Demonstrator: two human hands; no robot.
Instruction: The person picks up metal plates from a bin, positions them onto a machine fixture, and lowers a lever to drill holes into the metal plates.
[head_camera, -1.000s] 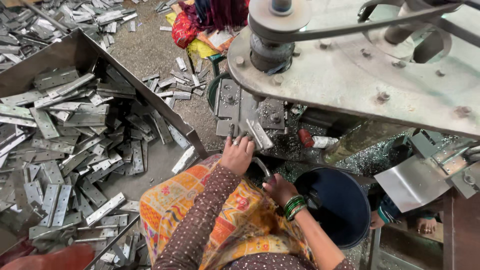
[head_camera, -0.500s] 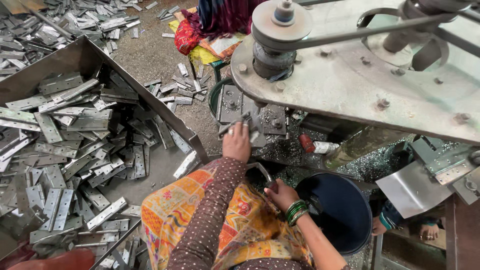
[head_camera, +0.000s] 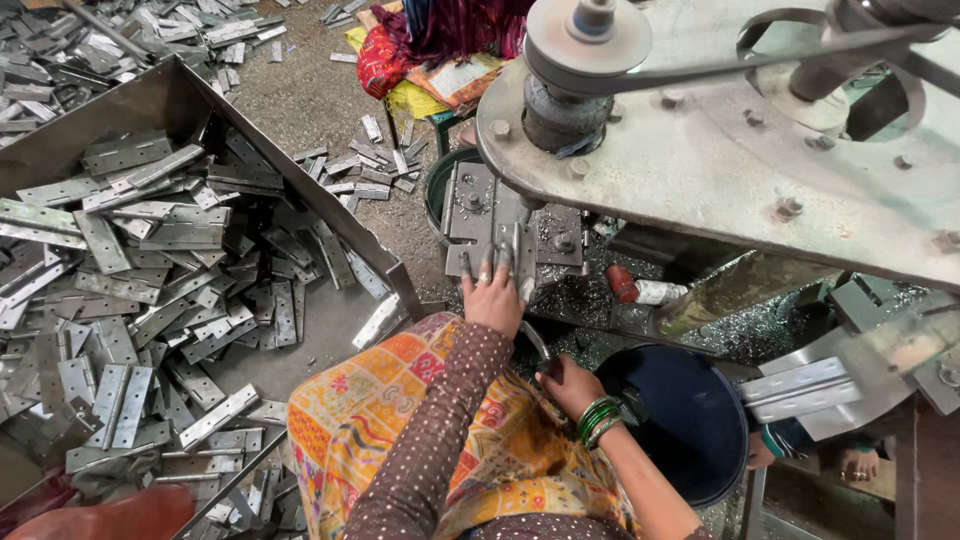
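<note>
- Hinge plate (head_camera: 517, 262): a flat grey metal strip, stood on edge at the press bed (head_camera: 500, 215), under the overhanging machine plate (head_camera: 720, 170).
- Left hand (head_camera: 493, 298): reaches forward, fingers (head_camera: 484, 272) curled over the near end of the hinge plate and grasping it against the press bed.
- Right hand (head_camera: 570, 385): low, near the lap, wearing green bangles; fingers clenched round a curved metal handle (head_camera: 538, 345).
- Progress, as judged: the piece appears to be in placement at the tooling; whether it is fully seated cannot be told, the fingers cover the contact.
- Stock remaining: a large metal tray (head_camera: 300, 190) to the left carries a heap of loose hinges (head_camera: 150, 290), a sizeable quantity.
- Dark round bucket (head_camera: 680, 420) stands just right of the right hand; contents not visible.
- Condition of piece: dull silver, straight, no visible bend; holes not discernible.
- Floor beyond shows further scattered hinges (head_camera: 370, 175).
</note>
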